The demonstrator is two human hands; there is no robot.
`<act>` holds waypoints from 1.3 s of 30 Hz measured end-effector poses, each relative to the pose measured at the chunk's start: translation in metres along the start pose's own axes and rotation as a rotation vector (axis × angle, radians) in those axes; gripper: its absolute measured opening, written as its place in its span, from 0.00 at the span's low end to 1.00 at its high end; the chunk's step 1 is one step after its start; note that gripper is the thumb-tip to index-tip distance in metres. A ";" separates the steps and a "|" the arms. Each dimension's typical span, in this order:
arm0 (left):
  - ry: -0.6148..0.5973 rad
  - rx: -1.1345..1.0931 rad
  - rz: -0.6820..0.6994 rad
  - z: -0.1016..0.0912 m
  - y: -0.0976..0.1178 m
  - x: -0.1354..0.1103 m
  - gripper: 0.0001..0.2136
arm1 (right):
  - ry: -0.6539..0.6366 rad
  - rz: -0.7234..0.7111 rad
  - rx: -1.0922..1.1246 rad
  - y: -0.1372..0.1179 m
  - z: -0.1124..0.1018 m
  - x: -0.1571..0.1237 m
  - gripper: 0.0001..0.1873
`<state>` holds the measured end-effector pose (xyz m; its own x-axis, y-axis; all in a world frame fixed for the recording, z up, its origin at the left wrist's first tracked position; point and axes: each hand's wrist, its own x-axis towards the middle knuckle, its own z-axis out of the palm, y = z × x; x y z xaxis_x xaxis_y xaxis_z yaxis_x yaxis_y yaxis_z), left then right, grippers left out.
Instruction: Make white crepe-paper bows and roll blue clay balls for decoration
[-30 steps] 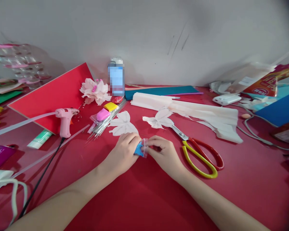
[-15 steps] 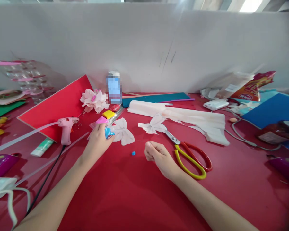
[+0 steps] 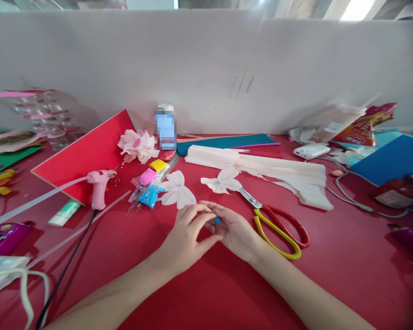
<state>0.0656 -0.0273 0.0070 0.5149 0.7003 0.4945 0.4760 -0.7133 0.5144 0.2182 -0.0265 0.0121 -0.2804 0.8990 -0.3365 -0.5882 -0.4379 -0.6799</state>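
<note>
My right hand (image 3: 239, 231) is turned palm up with its fingers curled. A small blue lump (image 3: 217, 220), like soft clay, rests in it. My left hand (image 3: 191, 233) meets it from the left, thumb and fingers apart around the lump; no grip by them shows. Beyond the left hand lie a blue clay packet (image 3: 151, 195), a pink one (image 3: 148, 177) and a yellow one (image 3: 158, 165), over thin wires (image 3: 168, 168). White petal-shaped paper pieces (image 3: 178, 190) lie just past my fingers. Scissors with red and yellow handles (image 3: 277, 229) lie right of my right hand.
A pink glue gun (image 3: 99, 185) leans by a red board (image 3: 86, 156) at left, its black cord running forward. A paper flower (image 3: 137, 145) and a phone (image 3: 165, 130) stand behind. Pale crepe paper (image 3: 278, 165) stretches across the back. Cables (image 3: 351, 197) and a jar (image 3: 401, 192) lie right.
My left hand has left the blue packet and moved right to my right hand. The right hand has opened from a fist, showing the blue lump. The blue bit on the table is out of sight.
</note>
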 end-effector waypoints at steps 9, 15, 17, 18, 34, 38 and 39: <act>0.049 0.109 0.066 0.000 -0.012 0.004 0.06 | -0.154 0.083 0.138 0.002 0.008 -0.004 0.21; 0.090 0.109 0.252 -0.015 -0.018 0.002 0.10 | -0.242 0.060 0.175 -0.004 0.003 -0.005 0.28; 0.171 0.003 0.140 -0.019 -0.023 0.003 0.09 | -0.250 0.030 0.196 -0.005 0.001 -0.005 0.28; 0.227 -0.075 0.034 -0.021 -0.026 0.004 0.07 | -0.258 0.014 0.217 -0.006 0.000 -0.005 0.28; 0.172 -0.671 -0.502 -0.021 -0.048 0.015 0.17 | -0.189 -0.150 -0.043 -0.013 -0.006 -0.002 0.27; 0.018 -0.746 -0.531 -0.018 -0.040 0.017 0.14 | -0.027 -0.524 -0.595 -0.006 -0.011 0.002 0.11; -0.047 -0.771 -0.543 -0.015 -0.036 0.017 0.14 | -0.008 -0.657 -0.794 -0.004 -0.011 0.002 0.15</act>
<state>0.0463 0.0111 0.0078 0.3973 0.9171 0.0314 0.0648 -0.0621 0.9960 0.2284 -0.0225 0.0069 -0.0911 0.9614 0.2595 0.0427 0.2641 -0.9635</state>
